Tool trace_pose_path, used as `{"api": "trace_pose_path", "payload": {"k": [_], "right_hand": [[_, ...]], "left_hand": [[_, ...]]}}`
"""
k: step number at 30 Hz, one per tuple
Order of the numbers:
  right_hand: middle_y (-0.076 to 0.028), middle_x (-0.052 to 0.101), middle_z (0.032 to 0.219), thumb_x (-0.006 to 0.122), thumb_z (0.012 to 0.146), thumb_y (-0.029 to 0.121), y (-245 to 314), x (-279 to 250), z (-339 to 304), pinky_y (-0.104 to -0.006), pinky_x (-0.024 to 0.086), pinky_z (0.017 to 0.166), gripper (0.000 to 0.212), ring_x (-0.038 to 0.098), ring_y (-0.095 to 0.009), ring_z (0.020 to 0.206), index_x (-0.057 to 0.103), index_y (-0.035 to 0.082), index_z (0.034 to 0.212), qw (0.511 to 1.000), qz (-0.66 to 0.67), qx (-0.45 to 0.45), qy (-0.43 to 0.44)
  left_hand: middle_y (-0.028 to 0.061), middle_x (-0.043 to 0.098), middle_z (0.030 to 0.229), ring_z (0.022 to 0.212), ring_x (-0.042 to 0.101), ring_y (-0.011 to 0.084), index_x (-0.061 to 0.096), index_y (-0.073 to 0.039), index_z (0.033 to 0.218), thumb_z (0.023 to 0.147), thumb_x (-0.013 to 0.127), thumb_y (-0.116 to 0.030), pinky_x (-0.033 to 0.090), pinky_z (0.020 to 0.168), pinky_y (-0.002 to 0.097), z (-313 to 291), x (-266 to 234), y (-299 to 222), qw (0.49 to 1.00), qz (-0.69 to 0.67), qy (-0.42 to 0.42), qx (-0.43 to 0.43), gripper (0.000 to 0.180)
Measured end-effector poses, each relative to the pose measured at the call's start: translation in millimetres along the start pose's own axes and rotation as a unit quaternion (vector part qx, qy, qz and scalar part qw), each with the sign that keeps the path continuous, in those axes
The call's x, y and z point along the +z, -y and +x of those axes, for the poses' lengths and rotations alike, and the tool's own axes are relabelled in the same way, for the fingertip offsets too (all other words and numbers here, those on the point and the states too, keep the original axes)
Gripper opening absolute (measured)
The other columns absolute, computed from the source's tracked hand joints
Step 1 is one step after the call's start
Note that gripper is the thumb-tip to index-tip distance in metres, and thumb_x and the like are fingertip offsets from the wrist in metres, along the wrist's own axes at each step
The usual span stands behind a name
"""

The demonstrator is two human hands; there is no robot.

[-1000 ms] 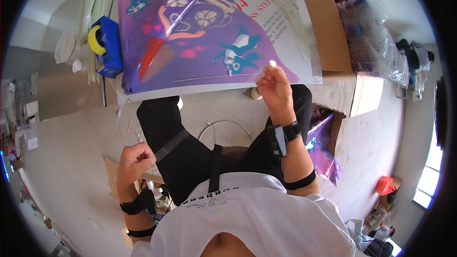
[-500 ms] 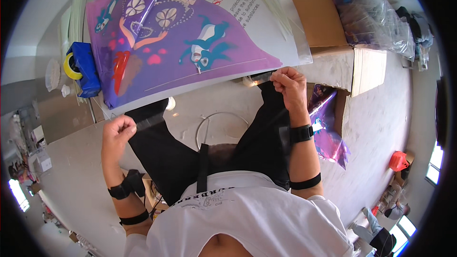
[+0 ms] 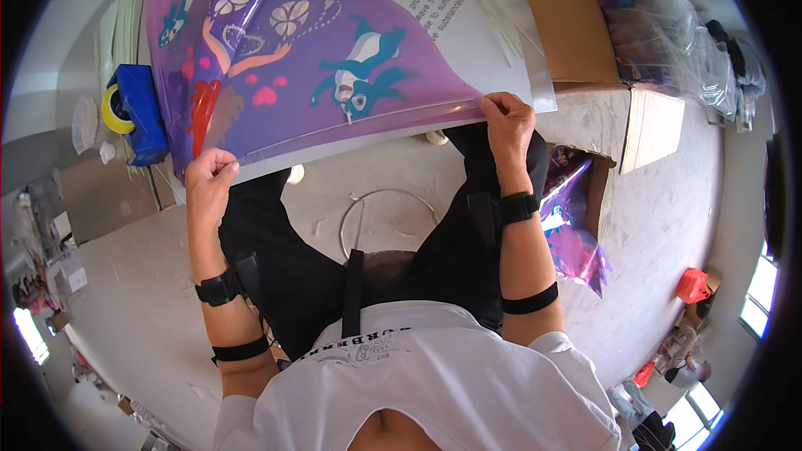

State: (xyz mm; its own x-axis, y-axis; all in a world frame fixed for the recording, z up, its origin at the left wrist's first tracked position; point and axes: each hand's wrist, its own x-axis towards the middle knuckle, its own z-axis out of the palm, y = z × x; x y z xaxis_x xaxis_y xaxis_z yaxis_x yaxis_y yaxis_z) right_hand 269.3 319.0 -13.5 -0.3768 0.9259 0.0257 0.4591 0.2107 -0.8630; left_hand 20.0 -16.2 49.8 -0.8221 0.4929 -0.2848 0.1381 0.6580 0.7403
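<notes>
A purple printed sheet (image 3: pixel 276 129) with cartoon figures and pink hearts lies over a white board. Along its near edge runs a thin pale line (image 3: pixel 393 112), perhaps a slim rod. My left hand (image 3: pixel 210 182) pinches one end of a strip of clear tape at the sheet's near left corner. At the near right corner, my right hand (image 3: pixel 508 129) pinches the other end, thumb and fingers together. The clear tape (image 3: pixel 351 127) stretches between the hands along the sheet's edge; it is hard to make out. A small white tab hangs near the edge's middle.
Left of the sheet stands a blue tape dispenser (image 3: pixel 144 121) with a yellow roll. Thin pale rods (image 3: pixel 493 12) lie on the printed white board (image 3: pixel 545 75). To the right, a cardboard box (image 3: pixel 614 146) holds more purple sheets (image 3: pixel 572 225). A wire hoop (image 3: pixel 388 192) is on the floor.
Both hands have moved up and away from me, carrying the clear tape from over my lap to the sheet's near edge. The sheet's printed side remains uppermost.
</notes>
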Motion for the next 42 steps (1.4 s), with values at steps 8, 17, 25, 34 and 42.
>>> {"api": "trace_pose_path", "payload": {"k": [8,17,25,34,42], "right_hand": [[-0.012,0.06,0.069,0.069,0.071,0.01,0,3,2,-0.0328,0.047,0.061,0.012,0.059,-0.022,0.061,0.066,-0.001,0.075,0.997,-0.071,-0.009,0.005],[-0.013,0.06,0.07,0.07,0.07,0.013,1,5,4,-0.0361,0.047,0.064,0.015,0.059,-0.027,0.064,0.065,0.0,0.072,0.994,-0.109,0.002,0.009],[-0.014,0.061,0.072,0.07,0.069,0.016,0,12,6,-0.0385,0.047,0.065,0.015,0.059,-0.031,0.067,0.065,0.002,0.072,0.987,-0.158,-0.004,0.008],[-0.014,0.062,0.067,0.071,0.069,0.021,0,11,11,-0.0377,0.046,0.061,0.021,0.06,-0.03,0.063,0.063,0.002,0.069,0.977,-0.206,-0.043,0.008],[-0.011,0.06,0.062,0.072,0.072,0.019,-3,12,12,-0.0356,0.045,0.059,0.02,0.057,-0.025,0.057,0.062,0.001,0.069,0.977,-0.202,-0.063,0.013]], "left_hand": [[-0.0018,0.051,0.069,0.064,0.045,0.0056,0.058,0.001,0.08,0.08,0.059,-0.002,0.036,0.059,0.0215,8,8,8,1.0,0.016,-0.02,0.008,0.003],[0.0039,0.055,0.066,0.062,0.05,0.0117,0.059,0.002,0.078,0.077,0.062,-0.003,0.042,0.06,0.0274,13,13,11,0.998,0.044,-0.042,0.013,0.006],[-0.0011,0.052,0.068,0.065,0.046,0.007,0.058,0.001,0.078,0.079,0.06,-0.002,0.039,0.061,0.0237,15,15,12,0.998,0.045,-0.032,-0.006,0.004],[0.0102,0.065,0.076,0.071,0.061,0.0164,0.063,0.002,0.085,0.076,0.066,-0.004,0.048,0.067,0.0301,19,25,20,0.994,0.079,-0.067,0.03,0.011],[0.0195,0.064,0.078,0.075,0.063,0.033,0.062,0.002,0.082,0.076,0.064,-0.003,0.049,0.069,0.0388,18,34,22,0.988,0.121,-0.095,-0.004,0.008]]}}
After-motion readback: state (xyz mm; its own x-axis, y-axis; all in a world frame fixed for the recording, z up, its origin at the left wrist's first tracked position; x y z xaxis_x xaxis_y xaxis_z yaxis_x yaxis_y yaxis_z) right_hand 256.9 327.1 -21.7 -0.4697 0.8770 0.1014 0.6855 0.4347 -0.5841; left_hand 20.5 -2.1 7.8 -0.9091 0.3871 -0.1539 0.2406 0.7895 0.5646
